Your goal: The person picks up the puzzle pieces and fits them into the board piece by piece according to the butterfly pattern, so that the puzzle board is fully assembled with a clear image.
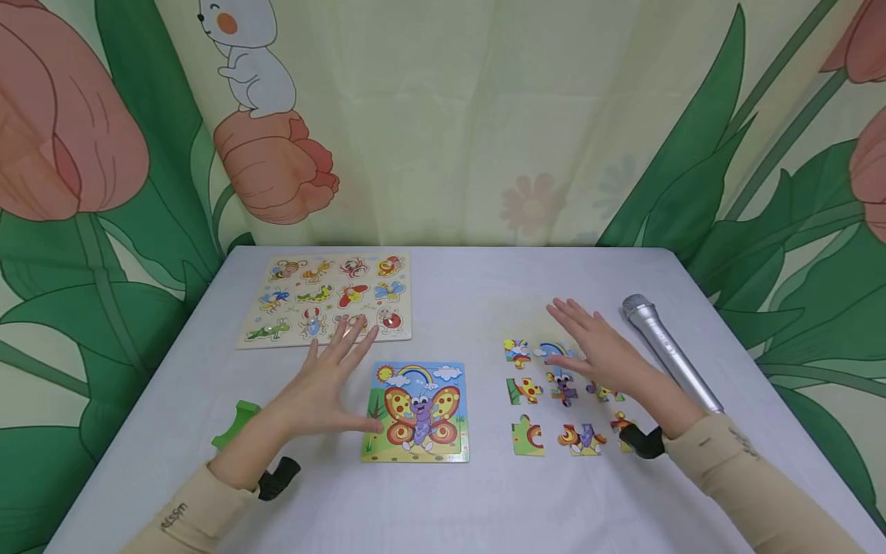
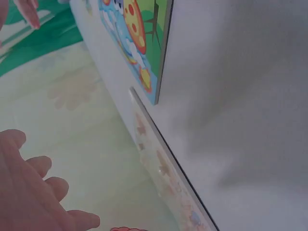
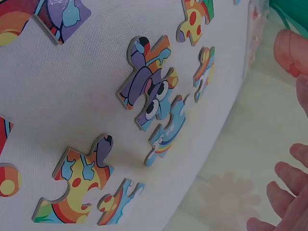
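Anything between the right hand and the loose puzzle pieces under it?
Nothing visible. The right hand hovers open, fingers spread, directly over the loose pieces on the table, with only air between. The microphone lies off to its right, out of the way.

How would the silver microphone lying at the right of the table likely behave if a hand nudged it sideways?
The silver microphone lies on its side and its body looks round, so a sideways nudge would probably set it rolling across the table. Its head looks wider than its handle, so it may curve rather than roll straight. The shiny casing suggests it is stiff and possibly a little slippery.
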{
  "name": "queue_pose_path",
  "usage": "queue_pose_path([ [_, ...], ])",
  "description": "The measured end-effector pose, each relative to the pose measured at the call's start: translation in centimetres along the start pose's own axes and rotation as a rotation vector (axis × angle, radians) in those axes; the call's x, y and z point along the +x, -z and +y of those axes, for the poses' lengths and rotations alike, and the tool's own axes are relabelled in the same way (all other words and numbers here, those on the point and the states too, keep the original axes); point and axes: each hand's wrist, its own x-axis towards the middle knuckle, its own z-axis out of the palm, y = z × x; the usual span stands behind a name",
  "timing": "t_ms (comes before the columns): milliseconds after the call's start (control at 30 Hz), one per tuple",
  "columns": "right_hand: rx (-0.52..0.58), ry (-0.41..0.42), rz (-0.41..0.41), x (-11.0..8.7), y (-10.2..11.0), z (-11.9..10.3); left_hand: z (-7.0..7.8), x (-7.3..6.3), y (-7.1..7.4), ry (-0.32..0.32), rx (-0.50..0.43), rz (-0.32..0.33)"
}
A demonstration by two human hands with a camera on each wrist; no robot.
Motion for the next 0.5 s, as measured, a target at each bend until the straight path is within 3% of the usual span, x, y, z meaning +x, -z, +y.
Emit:
queue_pose_path([
  [500, 0.048, -0.020, -0.069, 1.7, -2.0, -0.2, 0.7, 0.0, -2.9, 0.041, -0.273, -0.039],
])
